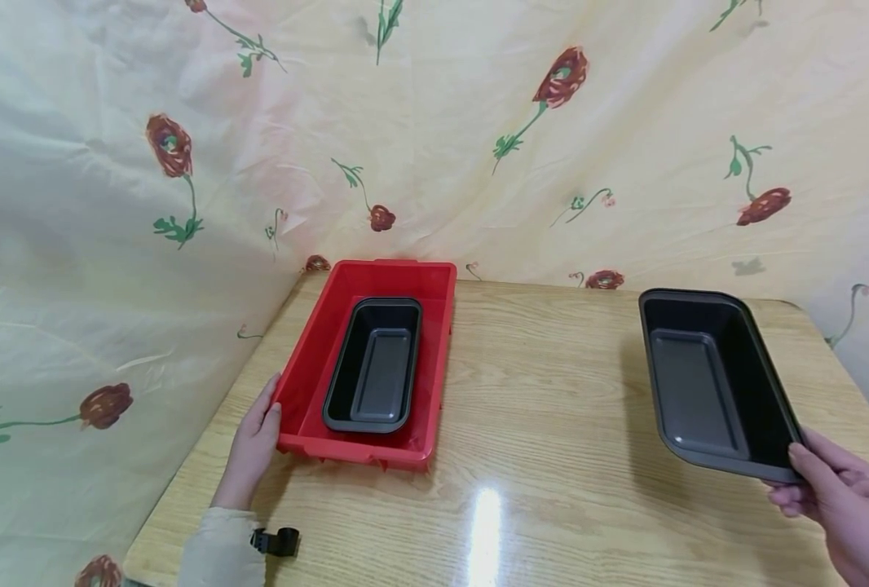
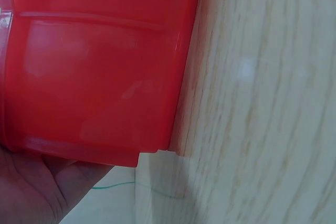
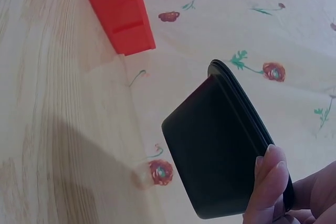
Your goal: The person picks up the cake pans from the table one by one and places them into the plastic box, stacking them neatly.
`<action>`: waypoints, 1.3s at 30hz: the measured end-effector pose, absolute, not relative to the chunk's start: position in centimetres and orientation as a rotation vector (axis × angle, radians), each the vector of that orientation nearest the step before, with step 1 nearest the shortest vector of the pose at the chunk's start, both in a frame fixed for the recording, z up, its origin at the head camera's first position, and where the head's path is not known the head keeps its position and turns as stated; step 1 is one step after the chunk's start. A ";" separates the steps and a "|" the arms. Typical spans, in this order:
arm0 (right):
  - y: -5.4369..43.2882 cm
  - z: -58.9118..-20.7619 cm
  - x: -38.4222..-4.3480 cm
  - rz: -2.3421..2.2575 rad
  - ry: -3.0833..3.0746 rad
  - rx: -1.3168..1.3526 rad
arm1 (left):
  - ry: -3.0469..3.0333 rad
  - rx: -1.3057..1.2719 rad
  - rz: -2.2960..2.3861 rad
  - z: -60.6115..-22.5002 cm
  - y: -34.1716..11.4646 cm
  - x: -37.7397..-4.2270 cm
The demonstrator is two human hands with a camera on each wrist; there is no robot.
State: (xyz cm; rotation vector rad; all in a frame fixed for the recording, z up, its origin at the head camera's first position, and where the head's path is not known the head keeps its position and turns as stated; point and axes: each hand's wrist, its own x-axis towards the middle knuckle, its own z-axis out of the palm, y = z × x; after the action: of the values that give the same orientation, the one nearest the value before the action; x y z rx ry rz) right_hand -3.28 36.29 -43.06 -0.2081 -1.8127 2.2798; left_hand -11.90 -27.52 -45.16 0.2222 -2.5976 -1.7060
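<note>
My right hand (image 1: 841,493) grips a dark loaf pan (image 1: 691,391) by its near right corner, thumb on the rim and fingers beneath. This pan is held tilted above the wooden table, and its outer side shows in the right wrist view. A second dark loaf pan (image 1: 372,367) lies inside a red plastic tray (image 1: 434,359) at the table's left. My left hand (image 1: 251,444) holds the tray's rim near its front left corner; part of its fingers is hidden behind the tray wall in the left wrist view.
A light wooden table (image 1: 544,391) lies beneath everything, with a bright reflection near its front. Flower-printed cloth (image 1: 449,139) hangs behind the table and along its left side. A black strap (image 1: 276,541) sticks out from the left sleeve (image 1: 222,546).
</note>
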 end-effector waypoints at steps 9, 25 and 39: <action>35.1 -41.9 -3.2 2.270 -1.850 -0.230 | -2.598 0.202 -1.714 -44.8 -27.5 -11.7; 34.0 -41.1 -3.7 2.282 -1.951 -0.242 | -2.607 0.195 -1.691 -44.6 -27.5 -11.8; 32.7 -40.6 -4.0 2.314 -1.999 -0.180 | -2.604 0.211 -1.700 -44.7 -27.5 -11.9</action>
State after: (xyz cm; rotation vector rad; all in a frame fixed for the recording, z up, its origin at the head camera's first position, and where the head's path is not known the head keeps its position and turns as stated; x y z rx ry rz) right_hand -4.03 32.65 -40.56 -0.1800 -1.9995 2.3141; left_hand -11.87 -27.46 -44.66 0.2111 -2.6040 -1.7002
